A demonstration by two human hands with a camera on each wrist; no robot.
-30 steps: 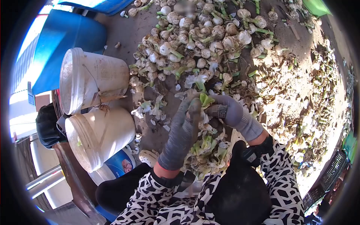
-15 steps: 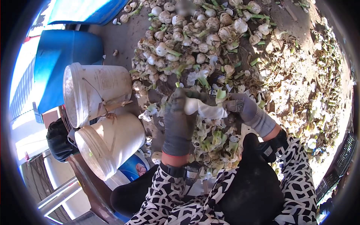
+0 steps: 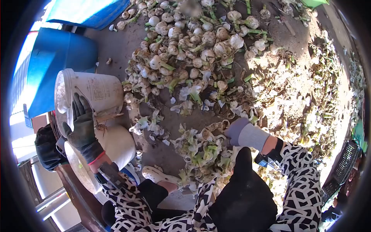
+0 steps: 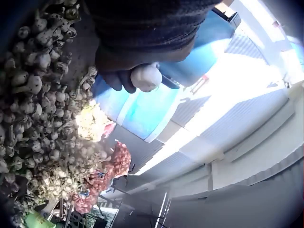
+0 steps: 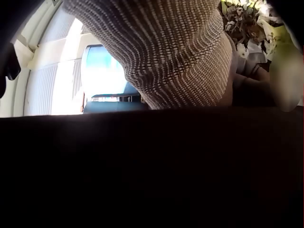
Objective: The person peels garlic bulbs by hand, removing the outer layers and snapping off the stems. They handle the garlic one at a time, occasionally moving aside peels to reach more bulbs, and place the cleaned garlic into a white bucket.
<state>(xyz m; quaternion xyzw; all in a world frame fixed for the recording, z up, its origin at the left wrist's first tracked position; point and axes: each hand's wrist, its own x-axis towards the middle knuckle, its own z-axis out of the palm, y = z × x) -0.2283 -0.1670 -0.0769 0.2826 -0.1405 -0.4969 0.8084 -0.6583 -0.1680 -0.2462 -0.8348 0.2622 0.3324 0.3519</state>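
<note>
My left gloved hand (image 3: 83, 127) is over the two white buckets, fingers straight and spread. In the left wrist view a peeled white garlic bulb (image 4: 146, 77) shows just beyond the palm, between the fingertips and thumb. My right gloved hand (image 3: 236, 131) is low at the heap of peeled husks (image 3: 205, 150), its fingers mostly hidden. In the right wrist view a blurred pale green and white strip of husk (image 5: 286, 80) shows beside the bent fingers (image 5: 249, 83); I cannot tell whether they grip it.
The upper bucket (image 3: 96, 91) and lower bucket (image 3: 119, 143) lie tilted at the left. A large pile of garlic bulbs (image 3: 181, 50) spreads ahead. Dry husks and stalks (image 3: 293, 104) cover the ground at right. A blue barrel (image 3: 62, 65) and a black crate (image 3: 345, 162) stand at the sides.
My hands pulled apart from the garlic between them. The left swung left to the buckets and its fingers opened out; the right dropped lower toward the husk heap.
</note>
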